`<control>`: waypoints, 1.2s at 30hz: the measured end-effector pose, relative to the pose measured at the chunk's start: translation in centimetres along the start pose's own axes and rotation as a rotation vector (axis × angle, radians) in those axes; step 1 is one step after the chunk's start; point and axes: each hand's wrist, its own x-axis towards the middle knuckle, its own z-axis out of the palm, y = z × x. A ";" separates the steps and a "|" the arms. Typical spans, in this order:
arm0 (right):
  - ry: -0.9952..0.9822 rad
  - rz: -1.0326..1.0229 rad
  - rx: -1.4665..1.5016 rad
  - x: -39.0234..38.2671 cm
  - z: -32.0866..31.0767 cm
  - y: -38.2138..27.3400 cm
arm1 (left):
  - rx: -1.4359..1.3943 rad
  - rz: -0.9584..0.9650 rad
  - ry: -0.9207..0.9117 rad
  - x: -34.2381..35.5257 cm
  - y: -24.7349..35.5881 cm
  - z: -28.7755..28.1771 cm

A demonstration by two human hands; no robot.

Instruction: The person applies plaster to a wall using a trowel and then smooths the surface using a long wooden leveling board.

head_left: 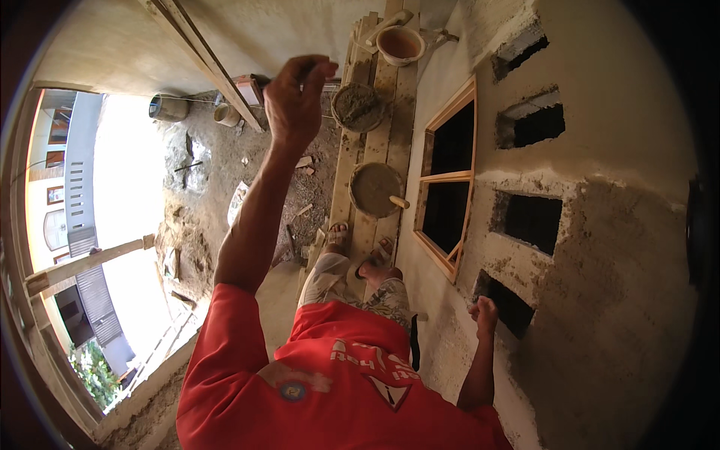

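My left hand (292, 101) is raised high on the left side of my body, fingers loosely bent and apart, holding nothing visible. My right hand (484, 315) is closed at the lower rectangular opening (510, 307) in the plastered wall (592, 300); whatever it grips is too small to make out. Along the wall runs a plank platform (352, 154) under my sandalled feet. On it sit a round container of grey wet mix with a wooden-handled tool (398, 202), another pan of mortar (357, 107) and a pale bowl (400, 46).
A wood-framed window (470, 135) and further openings (529, 225) are in the right wall. To the left lie a rubble-strewn dirt floor (195, 210), buckets (166, 109), a leaning timber (199, 49), a horizontal beam (90, 264) and a bright open side facing a building.
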 end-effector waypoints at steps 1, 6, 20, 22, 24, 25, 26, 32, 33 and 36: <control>-0.029 -0.038 -0.005 1.4 1.4 -0.2 | -0.003 0.074 0.059 0.9 0.2 0.6; -0.153 -0.222 -0.338 7.8 10.3 -0.9 | -0.268 0.444 0.209 3.8 -8.8 6.6; -0.278 -0.743 -1.289 28.3 41.3 -6.0 | 0.275 -0.335 -0.658 -19.6 -67.3 19.0; -0.353 -0.933 -1.210 31.9 44.0 -3.4 | 0.189 -0.460 -0.578 -22.2 -73.7 18.2; -0.292 -1.059 -1.311 35.1 45.7 -0.9 | 0.241 -0.386 -0.562 -24.0 -76.4 20.4; -0.315 -1.136 -1.283 35.6 47.1 -0.6 | 0.282 -0.400 -0.527 -24.6 -79.8 19.7; -0.327 -1.187 -1.261 36.5 47.4 0.2 | 0.321 -0.421 -0.487 -25.2 -80.5 21.3; -0.357 -1.397 -1.353 25.6 44.9 -6.7 | 0.430 -0.495 -0.308 -27.3 -81.3 22.9; -0.322 -1.427 -1.283 23.8 43.3 -7.3 | 0.447 -0.477 -0.311 -27.6 -81.2 24.2; -0.136 -1.272 -1.521 23.4 42.5 -5.3 | 0.448 -0.458 -0.306 -28.8 -81.7 25.8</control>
